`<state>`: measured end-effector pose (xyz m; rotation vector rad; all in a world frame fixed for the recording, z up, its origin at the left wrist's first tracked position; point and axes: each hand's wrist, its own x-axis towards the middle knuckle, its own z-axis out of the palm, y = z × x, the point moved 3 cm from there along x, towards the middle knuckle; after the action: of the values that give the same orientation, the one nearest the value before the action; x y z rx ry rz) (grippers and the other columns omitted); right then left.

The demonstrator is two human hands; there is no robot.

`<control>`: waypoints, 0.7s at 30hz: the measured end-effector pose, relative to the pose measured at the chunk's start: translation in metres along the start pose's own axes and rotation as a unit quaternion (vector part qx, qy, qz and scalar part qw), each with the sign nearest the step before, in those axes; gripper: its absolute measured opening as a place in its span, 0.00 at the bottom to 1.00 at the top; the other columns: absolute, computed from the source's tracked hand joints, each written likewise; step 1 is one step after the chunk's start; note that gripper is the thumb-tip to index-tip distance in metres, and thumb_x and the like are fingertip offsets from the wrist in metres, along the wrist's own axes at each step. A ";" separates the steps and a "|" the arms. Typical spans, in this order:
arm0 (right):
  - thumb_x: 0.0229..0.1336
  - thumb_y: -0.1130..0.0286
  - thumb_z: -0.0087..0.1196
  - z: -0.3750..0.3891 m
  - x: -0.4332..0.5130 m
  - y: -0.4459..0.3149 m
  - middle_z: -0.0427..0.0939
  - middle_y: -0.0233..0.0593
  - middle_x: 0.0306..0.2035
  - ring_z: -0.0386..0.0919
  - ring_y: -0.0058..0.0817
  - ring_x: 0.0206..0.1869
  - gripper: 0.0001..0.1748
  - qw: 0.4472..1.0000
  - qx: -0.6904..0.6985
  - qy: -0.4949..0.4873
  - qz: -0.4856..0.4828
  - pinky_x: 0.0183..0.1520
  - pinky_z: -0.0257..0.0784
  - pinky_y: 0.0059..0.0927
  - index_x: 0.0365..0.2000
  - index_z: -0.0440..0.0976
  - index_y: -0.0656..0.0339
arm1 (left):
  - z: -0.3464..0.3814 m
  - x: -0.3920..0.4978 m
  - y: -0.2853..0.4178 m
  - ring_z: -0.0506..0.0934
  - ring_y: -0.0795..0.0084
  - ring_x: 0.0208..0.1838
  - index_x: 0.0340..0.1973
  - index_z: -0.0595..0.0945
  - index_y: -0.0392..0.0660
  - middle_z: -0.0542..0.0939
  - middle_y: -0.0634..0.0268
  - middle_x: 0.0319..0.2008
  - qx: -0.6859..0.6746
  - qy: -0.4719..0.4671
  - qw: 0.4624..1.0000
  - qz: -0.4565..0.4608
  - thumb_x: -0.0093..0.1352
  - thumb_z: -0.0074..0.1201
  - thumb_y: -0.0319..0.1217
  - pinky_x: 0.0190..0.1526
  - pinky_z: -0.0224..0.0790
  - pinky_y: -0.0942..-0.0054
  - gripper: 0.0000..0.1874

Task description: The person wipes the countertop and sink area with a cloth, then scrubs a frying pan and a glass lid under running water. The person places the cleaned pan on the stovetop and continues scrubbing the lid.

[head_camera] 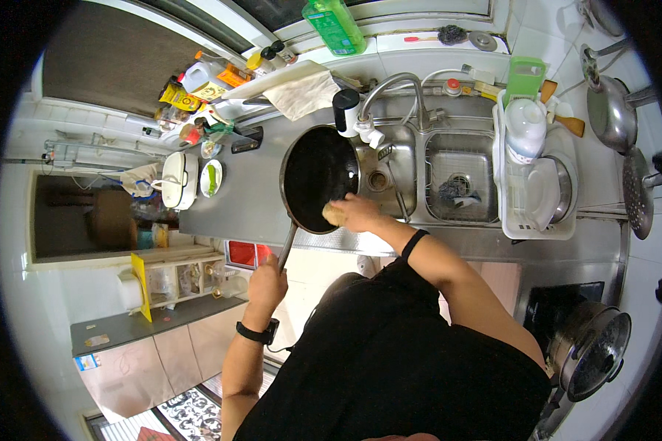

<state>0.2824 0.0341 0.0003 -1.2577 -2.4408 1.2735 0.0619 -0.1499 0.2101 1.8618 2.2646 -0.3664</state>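
A black wok rests tilted over the left edge of the steel sink, partly covering the left basin. My left hand grips its long handle in front of the counter. In my right hand is a tan scrubber, pressed to the wok's inner wall near the rim on the right. My palm and fingers hide part of the scrubber. The faucet arches behind the basin, with a white fitting on its spout. A long-handled metal utensil lies in the left basin.
The right basin holds a wire rack and a steel-wool pad. Beside it stands a white dish rack with bowls. A white plate with a green vegetable sits on the left counter. Pots stand on the stove at right.
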 end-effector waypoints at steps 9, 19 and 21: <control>0.70 0.53 0.70 -0.091 -0.014 0.007 0.75 0.55 0.75 0.78 0.55 0.74 0.47 0.996 -0.013 0.060 0.070 0.75 0.75 0.51 0.82 0.67 0.53 | 0.069 -0.005 -0.007 0.77 0.71 0.30 0.41 0.83 0.32 0.81 0.60 0.26 -0.393 -0.101 0.911 -0.077 0.74 0.72 0.32 0.33 0.71 0.63 0.14; 0.82 0.57 0.50 -0.208 -0.039 0.169 0.47 0.51 0.93 0.44 0.47 0.94 0.45 0.840 -0.439 0.120 0.295 0.91 0.46 0.58 0.88 0.52 0.67 | 0.111 -0.012 0.008 0.72 0.79 0.29 0.43 0.83 0.35 0.76 0.71 0.27 -0.521 -0.134 0.838 -0.087 0.76 0.71 0.27 0.31 0.65 0.71 0.10; 0.83 0.58 0.48 -0.211 -0.037 0.189 0.44 0.50 0.94 0.40 0.47 0.95 0.45 0.833 -0.452 0.091 0.305 0.92 0.40 0.58 0.89 0.50 0.67 | 0.111 -0.011 0.010 0.72 0.79 0.29 0.43 0.83 0.35 0.76 0.71 0.27 -0.526 -0.132 0.836 -0.084 0.76 0.70 0.27 0.31 0.64 0.71 0.10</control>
<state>0.5165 0.1974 0.0085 -2.3609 -2.6257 -0.1234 0.0720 -0.1923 0.1067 0.9571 1.7990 0.5020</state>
